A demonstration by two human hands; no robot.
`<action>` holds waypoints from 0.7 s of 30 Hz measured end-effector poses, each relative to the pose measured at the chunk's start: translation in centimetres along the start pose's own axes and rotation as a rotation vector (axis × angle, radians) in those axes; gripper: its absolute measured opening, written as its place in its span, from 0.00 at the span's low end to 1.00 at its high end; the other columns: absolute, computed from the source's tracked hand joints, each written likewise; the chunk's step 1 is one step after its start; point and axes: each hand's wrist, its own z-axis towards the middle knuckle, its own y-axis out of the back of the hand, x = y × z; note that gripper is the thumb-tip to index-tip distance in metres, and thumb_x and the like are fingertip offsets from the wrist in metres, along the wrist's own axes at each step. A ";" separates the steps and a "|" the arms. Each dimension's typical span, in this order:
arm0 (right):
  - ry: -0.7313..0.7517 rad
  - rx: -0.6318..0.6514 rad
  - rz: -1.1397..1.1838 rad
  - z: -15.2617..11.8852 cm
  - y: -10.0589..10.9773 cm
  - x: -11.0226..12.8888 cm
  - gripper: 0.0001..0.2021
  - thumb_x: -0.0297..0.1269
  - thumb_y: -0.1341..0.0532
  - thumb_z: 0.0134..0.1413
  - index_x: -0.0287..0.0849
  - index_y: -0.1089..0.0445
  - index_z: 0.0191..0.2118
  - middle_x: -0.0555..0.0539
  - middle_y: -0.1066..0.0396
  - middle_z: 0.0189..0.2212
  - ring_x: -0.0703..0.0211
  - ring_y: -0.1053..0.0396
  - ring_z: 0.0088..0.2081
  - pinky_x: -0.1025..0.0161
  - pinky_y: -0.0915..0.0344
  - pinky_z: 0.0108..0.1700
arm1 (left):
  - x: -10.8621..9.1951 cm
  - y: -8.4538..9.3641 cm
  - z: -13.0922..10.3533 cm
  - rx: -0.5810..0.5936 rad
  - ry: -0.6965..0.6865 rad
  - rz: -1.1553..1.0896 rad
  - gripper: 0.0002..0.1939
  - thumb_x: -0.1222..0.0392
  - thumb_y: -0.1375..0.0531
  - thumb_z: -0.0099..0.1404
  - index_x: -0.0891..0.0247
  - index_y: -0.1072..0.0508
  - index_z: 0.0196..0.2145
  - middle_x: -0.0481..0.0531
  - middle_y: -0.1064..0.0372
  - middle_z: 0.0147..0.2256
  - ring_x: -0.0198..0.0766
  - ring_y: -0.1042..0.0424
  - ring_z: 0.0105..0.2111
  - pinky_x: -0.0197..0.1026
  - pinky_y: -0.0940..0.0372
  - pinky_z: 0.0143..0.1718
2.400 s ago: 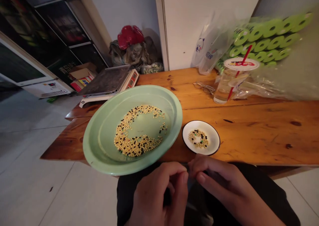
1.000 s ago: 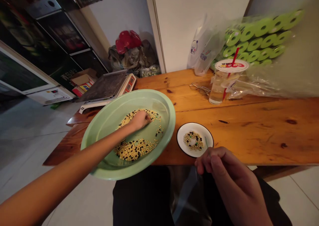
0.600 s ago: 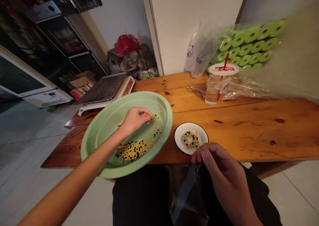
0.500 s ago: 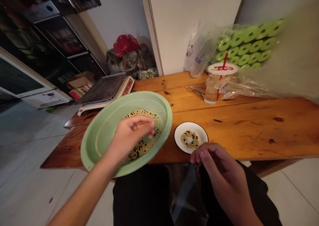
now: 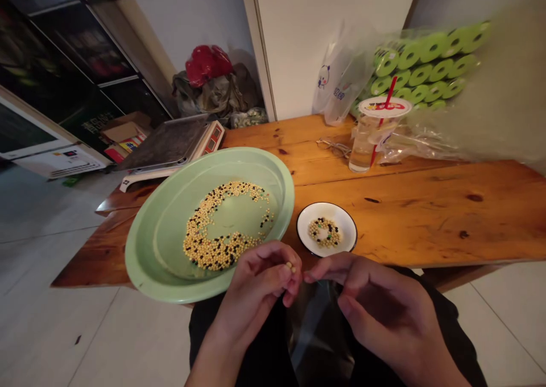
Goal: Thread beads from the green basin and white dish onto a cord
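Note:
My left hand (image 5: 267,276) pinches a few pale yellow beads (image 5: 290,266) between thumb and fingers, just past the near right rim of a green plastic basin (image 5: 164,205). Yellow and black beads (image 5: 213,250) lie in the basin in a curved band. Close to the left fingertips, my right hand (image 5: 375,301) has its forefinger stretched out and its thumb apart from it; nothing shows between them. Beyond the hands is a white dark-rimmed plate (image 5: 303,230), on which yellow, black and a few green beads (image 5: 326,242) form a ring.
The wooden table (image 5: 426,216) carries a scale (image 5: 170,142) behind the basin. Toward the back right are a lidded drink cup (image 5: 364,148) with a red straw (image 5: 390,91), a plastic bag (image 5: 341,85) and wrapped green rolls (image 5: 426,68).
My left hand has come out of the basin toward my right hand, bringing beads in its pinch. The right thumb and forefinger have parted. The view has shifted slightly.

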 end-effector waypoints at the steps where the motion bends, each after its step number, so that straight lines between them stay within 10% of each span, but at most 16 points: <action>1: -0.011 0.014 -0.007 0.0 0.0 0.2 0.09 0.31 0.38 0.60 0.45 0.33 0.28 0.42 0.20 0.39 0.51 0.22 0.43 0.50 0.25 0.49 | 0.0 0.2 -0.1 0.009 -0.005 -0.002 0.07 0.63 0.27 0.54 0.67 0.21 0.26 0.48 0.32 0.22 0.25 0.37 0.19 0.25 0.40 0.18; 21: -0.119 0.092 -0.028 -0.2 0.4 0.5 0.10 0.25 0.38 0.57 0.46 0.34 0.29 0.49 0.25 0.40 0.52 0.22 0.43 0.53 0.27 0.46 | 0.5 0.1 -0.6 0.052 0.027 -0.076 0.04 0.65 0.27 0.55 0.66 0.19 0.29 0.49 0.27 0.25 0.26 0.31 0.20 0.24 0.33 0.19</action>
